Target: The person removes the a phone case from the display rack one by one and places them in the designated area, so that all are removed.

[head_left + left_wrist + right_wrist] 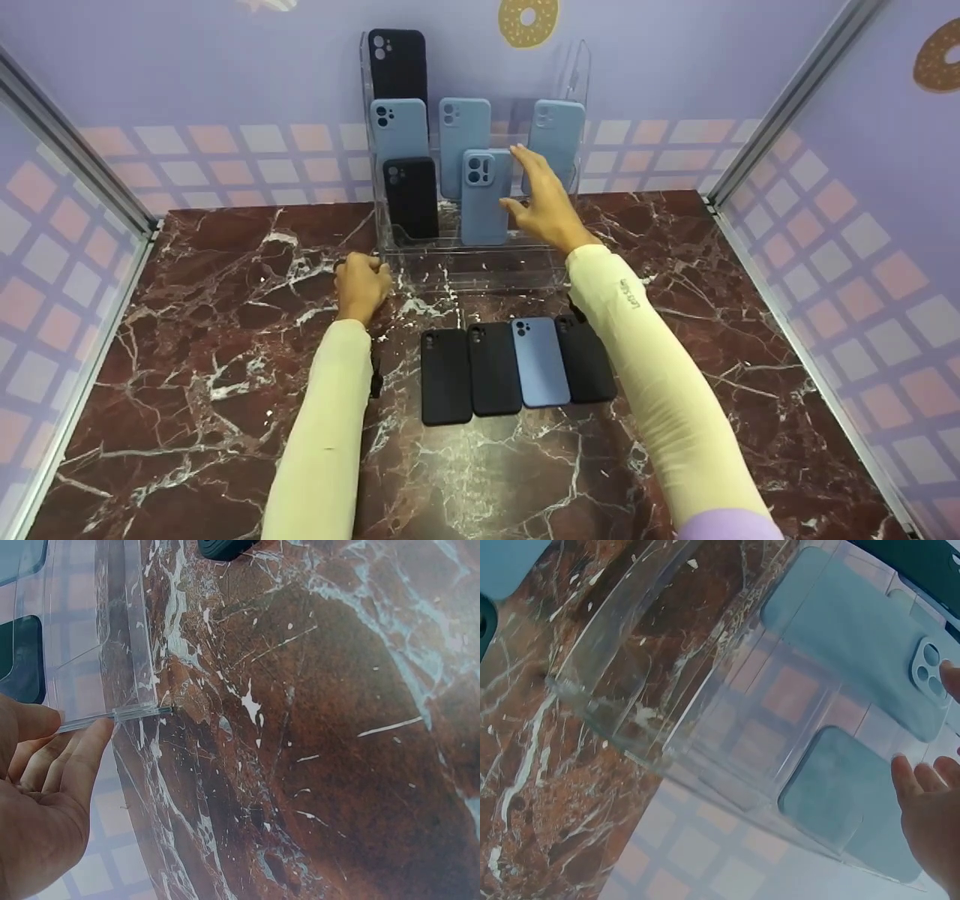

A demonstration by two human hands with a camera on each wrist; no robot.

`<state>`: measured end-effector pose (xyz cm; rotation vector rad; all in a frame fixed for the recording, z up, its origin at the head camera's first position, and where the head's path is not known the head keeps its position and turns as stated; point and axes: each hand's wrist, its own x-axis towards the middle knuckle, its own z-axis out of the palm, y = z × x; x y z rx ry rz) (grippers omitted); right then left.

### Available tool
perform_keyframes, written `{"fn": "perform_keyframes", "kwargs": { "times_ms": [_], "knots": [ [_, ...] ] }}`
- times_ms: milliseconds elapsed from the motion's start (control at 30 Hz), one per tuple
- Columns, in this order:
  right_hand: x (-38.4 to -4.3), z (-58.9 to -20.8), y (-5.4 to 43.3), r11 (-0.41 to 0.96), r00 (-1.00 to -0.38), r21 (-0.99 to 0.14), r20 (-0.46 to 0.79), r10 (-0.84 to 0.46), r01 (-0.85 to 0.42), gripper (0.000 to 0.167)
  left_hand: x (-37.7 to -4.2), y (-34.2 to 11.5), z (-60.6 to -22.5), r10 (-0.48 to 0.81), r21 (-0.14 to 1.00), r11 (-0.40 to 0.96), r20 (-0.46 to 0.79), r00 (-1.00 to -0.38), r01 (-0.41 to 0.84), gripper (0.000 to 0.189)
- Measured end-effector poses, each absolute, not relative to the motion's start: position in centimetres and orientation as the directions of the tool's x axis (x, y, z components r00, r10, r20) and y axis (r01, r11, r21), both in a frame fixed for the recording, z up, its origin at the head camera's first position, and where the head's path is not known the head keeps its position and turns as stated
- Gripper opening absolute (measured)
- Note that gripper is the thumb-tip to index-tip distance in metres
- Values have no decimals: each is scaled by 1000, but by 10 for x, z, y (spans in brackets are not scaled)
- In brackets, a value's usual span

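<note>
A clear tiered display stand point(480, 281) holds several phone cases. At its front left, my left hand point(361, 285) pinches the stand's side edge between thumb and fingers, as the left wrist view point(52, 795) shows. My right hand point(547, 202) reaches over the stand's right half, thumb and fingers apart, beside a light blue phone case point(485, 206) in the front tier. Its fingertips are close to that case's camera end in the right wrist view; whether they touch it I cannot tell. Left of that case stands a black phone case point(411, 199). Another light blue case point(556, 135) sits behind my right hand.
On the marble-look table point(225, 435), two black cases point(446, 379), a blue case point(541, 364) and another black case point(589, 367) lie in a row before the stand. Higher tiers hold a black case point(397, 67) and light blue cases point(465, 135). Patterned walls point(225, 82) enclose the table.
</note>
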<state>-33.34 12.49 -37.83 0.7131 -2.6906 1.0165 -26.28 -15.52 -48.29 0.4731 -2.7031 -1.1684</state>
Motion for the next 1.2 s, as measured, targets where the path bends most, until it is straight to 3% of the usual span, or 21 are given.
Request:
{"fn": "perform_keyframes", "kwargs": {
  "times_ms": [300, 800, 1200],
  "knots": [
    [-337, -377, 117, 664, -876, -574, 284, -389, -480, 76, -263, -152, -481, -343, 728, 649, 22, -939, -220, 25],
    [-340, -384, 117, 612, -860, -605, 376, -345, -510, 65, -263, -152, -482, -334, 723, 653, 9, -943, -224, 27],
    [-340, -392, 110, 486, -810, -662, 552, -200, -571, 32, -262, -153, -481, -339, 729, 644, 1, -941, -231, 26]
  ]
}}
